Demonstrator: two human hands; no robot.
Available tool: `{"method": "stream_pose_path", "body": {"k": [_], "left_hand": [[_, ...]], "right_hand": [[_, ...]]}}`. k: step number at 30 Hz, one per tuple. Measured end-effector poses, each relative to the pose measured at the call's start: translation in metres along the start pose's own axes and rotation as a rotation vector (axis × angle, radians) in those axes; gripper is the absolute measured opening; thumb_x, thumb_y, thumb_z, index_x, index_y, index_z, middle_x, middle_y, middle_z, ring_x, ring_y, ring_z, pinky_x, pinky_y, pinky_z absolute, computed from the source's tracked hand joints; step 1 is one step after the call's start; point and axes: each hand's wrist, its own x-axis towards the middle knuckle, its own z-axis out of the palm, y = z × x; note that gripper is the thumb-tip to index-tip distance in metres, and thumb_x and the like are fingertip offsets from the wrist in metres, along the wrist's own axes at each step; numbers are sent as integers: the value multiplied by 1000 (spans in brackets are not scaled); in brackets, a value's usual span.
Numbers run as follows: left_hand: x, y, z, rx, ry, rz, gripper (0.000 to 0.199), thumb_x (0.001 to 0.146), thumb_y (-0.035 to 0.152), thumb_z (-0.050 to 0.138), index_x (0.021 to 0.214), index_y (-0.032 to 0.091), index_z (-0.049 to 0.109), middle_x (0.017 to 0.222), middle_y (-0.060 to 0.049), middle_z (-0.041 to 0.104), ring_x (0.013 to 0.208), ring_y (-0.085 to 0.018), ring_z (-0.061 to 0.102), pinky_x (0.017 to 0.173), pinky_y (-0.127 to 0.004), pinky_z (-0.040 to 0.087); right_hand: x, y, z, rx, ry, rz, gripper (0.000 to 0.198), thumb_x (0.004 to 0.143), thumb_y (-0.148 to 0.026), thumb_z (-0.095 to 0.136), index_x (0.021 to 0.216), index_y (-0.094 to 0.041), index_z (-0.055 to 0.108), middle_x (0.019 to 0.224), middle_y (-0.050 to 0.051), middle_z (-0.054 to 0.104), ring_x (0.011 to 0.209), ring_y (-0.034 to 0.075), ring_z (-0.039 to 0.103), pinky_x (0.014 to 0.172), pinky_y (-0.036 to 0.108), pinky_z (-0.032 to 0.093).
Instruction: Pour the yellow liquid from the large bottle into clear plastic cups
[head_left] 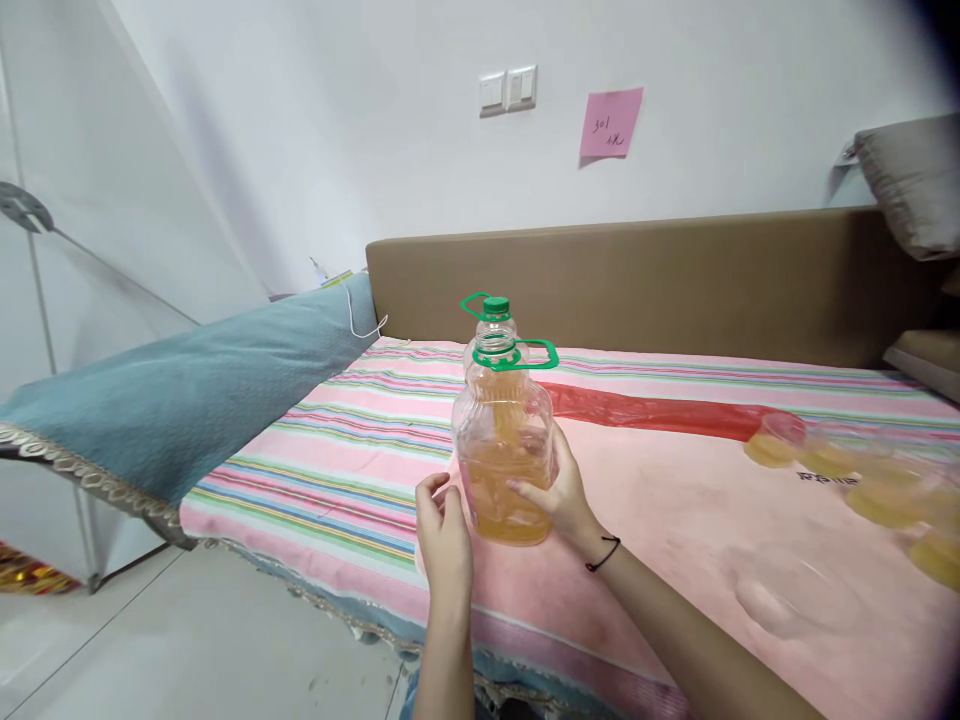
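Observation:
A clear plastic jug (501, 500) with amber liquid in its lower part stands upright on the pink cloth before me. Its mouth is uncapped, and a green handle ring (546, 354) circles its neck. Directly behind it rises a second jug with a green cap (496, 306); most of its body is hidden. My right hand (561, 492) grips the front jug's right side, thumb across the front and the other fingers largely out of sight. Beside the jug's lower left is my left hand (444, 530), fingers loosely curled and apart from the thumb, holding nothing.
Several clear cups of yellowish liquid (772, 448) stand at the right on the pink cloth (637, 550). Nearer lies a transparent round container or lid (795, 590). A red plastic strip (652, 412) stretches behind. The brown backrest (637, 290) borders the far side; a blue-covered armrest (225, 360) is left.

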Motion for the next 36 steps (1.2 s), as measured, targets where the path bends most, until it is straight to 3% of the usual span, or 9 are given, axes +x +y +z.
{"method": "stream_pose_path", "body": {"k": [3, 6, 9, 12, 16, 19, 25, 30, 36], "left_hand": [[4, -2, 0, -42, -54, -1, 18, 81, 33, 54, 92, 20, 58, 101, -6, 63, 104, -23, 58, 99, -40, 42], [2, 3, 3, -118, -175, -26, 29, 86, 44, 52, 97, 19, 61, 107, -7, 65, 106, -24, 61, 97, -40, 46], [-6, 13, 6, -274, -440, -49, 46, 89, 55, 51, 114, 18, 60, 121, -12, 65, 112, -25, 63, 98, -41, 48], [-14, 20, 11, -374, -741, -101, 57, 85, 62, 57, 123, 19, 59, 130, -14, 63, 121, -27, 59, 106, -42, 43], [-23, 19, 20, -376, -947, -158, 70, 76, 72, 62, 121, 18, 63, 128, -17, 63, 117, -30, 61, 106, -47, 42], [-35, 16, 31, -419, -1064, -102, 72, 69, 69, 71, 121, 21, 62, 129, -17, 61, 118, -31, 60, 104, -48, 43], [-89, 12, 63, -432, -1443, 49, 89, 51, 44, 93, 129, 27, 54, 135, -13, 56, 125, -31, 53, 108, -49, 38], [-139, 19, 83, -390, -1760, 25, 106, 41, 36, 97, 135, 26, 50, 139, -14, 52, 130, -33, 49, 111, -51, 34], [-177, 22, 97, -367, -1831, 33, 113, 41, 32, 97, 141, 28, 45, 142, -14, 49, 131, -33, 47, 109, -48, 38]], "right_hand": [[-6, -14, -11, -9, 4, 4, 85, 61, -49, 85, 133, -25, 45, 119, 10, 59, 117, 33, 56, 102, 51, 46], [-12, -33, -26, 4, 11, -1, 82, 62, -50, 85, 132, -29, 46, 117, 8, 59, 108, 30, 61, 96, 48, 49], [-19, -55, -43, 31, 15, -37, 76, 64, -50, 84, 129, -32, 49, 118, 7, 61, 107, 29, 61, 96, 47, 49], [-30, -80, -63, 46, 28, -62, 82, 65, -52, 84, 136, -35, 46, 122, 6, 61, 113, 31, 60, 101, 50, 46], [-51, -123, -93, 26, 62, -75, 80, 67, -59, 79, 138, -40, 47, 124, 6, 63, 114, 33, 62, 103, 57, 46], [-73, -157, -117, -26, 127, -47, 77, 68, -65, 75, 138, -43, 49, 125, 8, 65, 114, 36, 63, 100, 58, 49], [-134, -197, -160, -117, 302, -12, 96, 63, -69, 73, 148, -39, 39, 141, 14, 57, 123, 44, 57, 99, 63, 48], [-187, -210, -183, -201, 384, 2, 81, 74, -67, 62, 147, -39, 41, 146, 11, 53, 135, 42, 46, 104, 63, 43], [-237, -215, -214, -123, 502, 158, 82, 70, -63, 70, 144, -43, 42, 145, 10, 55, 130, 41, 52, 106, 65, 40]]}}
